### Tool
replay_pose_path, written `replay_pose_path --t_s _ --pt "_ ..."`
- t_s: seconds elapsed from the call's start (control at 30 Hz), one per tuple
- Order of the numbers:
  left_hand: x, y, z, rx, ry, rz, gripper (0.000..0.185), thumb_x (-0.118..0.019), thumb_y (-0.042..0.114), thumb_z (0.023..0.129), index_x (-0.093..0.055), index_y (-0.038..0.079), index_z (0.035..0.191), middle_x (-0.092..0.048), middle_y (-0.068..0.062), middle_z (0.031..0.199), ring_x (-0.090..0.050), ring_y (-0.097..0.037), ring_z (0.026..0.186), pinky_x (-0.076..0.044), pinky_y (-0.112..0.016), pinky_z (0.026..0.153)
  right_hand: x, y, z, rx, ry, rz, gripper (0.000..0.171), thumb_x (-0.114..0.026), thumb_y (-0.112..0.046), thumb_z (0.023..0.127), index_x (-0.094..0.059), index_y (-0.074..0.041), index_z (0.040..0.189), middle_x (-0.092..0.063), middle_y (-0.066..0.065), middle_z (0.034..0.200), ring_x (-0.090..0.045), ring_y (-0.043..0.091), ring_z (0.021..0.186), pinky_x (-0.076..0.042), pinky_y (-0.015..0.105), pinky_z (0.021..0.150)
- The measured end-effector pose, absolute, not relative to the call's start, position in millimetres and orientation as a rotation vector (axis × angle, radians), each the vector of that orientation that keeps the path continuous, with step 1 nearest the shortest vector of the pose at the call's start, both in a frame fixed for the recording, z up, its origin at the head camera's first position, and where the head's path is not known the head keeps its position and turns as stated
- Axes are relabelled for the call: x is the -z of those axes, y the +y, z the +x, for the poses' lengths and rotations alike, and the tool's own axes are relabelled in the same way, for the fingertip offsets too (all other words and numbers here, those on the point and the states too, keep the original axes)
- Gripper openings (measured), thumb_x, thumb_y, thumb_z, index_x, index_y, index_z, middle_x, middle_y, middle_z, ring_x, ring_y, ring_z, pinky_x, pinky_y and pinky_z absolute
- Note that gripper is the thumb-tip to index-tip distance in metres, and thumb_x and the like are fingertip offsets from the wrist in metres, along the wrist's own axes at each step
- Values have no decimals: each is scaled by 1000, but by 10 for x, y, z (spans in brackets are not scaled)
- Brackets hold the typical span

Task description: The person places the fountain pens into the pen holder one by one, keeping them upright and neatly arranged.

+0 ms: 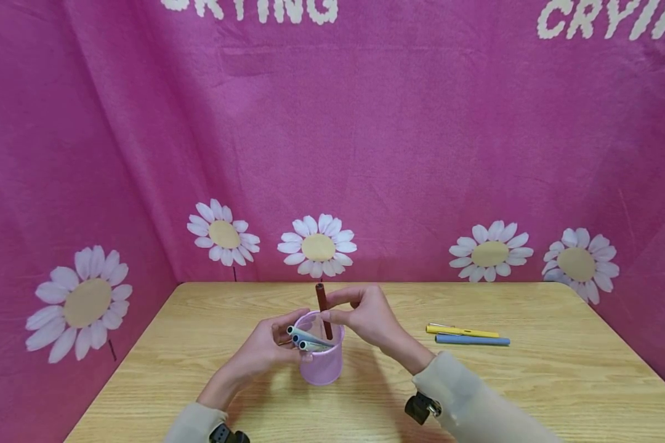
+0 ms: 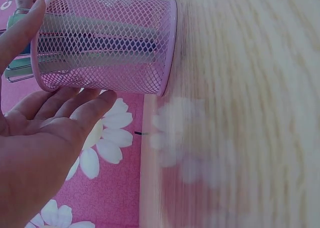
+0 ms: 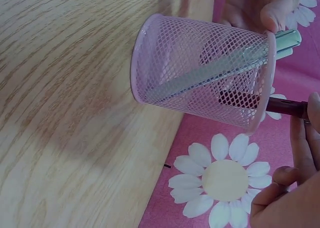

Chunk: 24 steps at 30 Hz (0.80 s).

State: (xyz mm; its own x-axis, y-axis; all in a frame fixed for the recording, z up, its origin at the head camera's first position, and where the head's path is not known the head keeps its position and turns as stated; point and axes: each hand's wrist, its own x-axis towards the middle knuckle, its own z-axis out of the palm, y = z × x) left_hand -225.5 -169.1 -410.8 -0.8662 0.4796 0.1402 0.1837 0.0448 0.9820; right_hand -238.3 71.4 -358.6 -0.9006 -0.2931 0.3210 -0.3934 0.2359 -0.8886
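Note:
A pink mesh pen holder (image 1: 321, 370) stands on the table. My left hand (image 1: 257, 347) holds it from the left, thumb at the rim and fingers along its side. Two pale green pens and a dark blue pen (image 2: 110, 41) lean together inside, their tops sticking out toward the left hand. Over the opening, my right hand (image 1: 372, 317) pinches a dark red pen (image 1: 321, 296) between thumb and forefinger. Through the mesh in the right wrist view, the lower end of this pen shows inside the holder, above its base.
To the right on the wooden table (image 1: 554, 381) lie a yellow pen (image 1: 465, 331) with a clip and a blue pen (image 1: 473, 339), side by side. A pink cloth (image 1: 399, 154) with white daisies hangs behind and beside the table.

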Motion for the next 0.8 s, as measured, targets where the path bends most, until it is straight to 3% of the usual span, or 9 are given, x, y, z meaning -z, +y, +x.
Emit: replay_pose_path --t_s 0.17,0.4,0.53,0.8 --pt "4104 -1696 -2273 -1901 2090 677 87 -84 0 85 -38 -8 158 -47 -28 156 -55 -44 134 -53 -34 104 3608 715 -2395 -1750 -2430 659 21 -88 -8 84 -84 -7 105 -81 3 98 -69 19 104 -51 30 80" --pt "4104 -1686 -2290 -1876 2118 649 87 -85 4 85 -40 -5 158 -50 -23 156 -54 -42 136 -50 -41 110 3638 713 -2403 -1707 -2450 665 21 -88 -9 84 -85 -8 105 -80 2 97 -68 24 98 -47 25 69" --pt "4098 -1687 -2281 -1870 2124 652 86 -85 5 85 -41 -5 158 -51 -22 156 -54 -41 137 -49 -44 111 3659 709 -2404 -1694 -2462 668 21 -88 -9 84 -85 -9 105 -80 1 97 -69 25 101 -49 27 73" --pt "4099 -1690 -2272 -1871 2116 648 87 -85 5 85 -39 -5 159 -49 -23 157 -54 -41 136 -48 -45 112 3690 711 -2405 -1664 -2469 691 21 -88 -8 84 -85 -11 105 -80 -1 97 -69 16 103 -52 30 80"
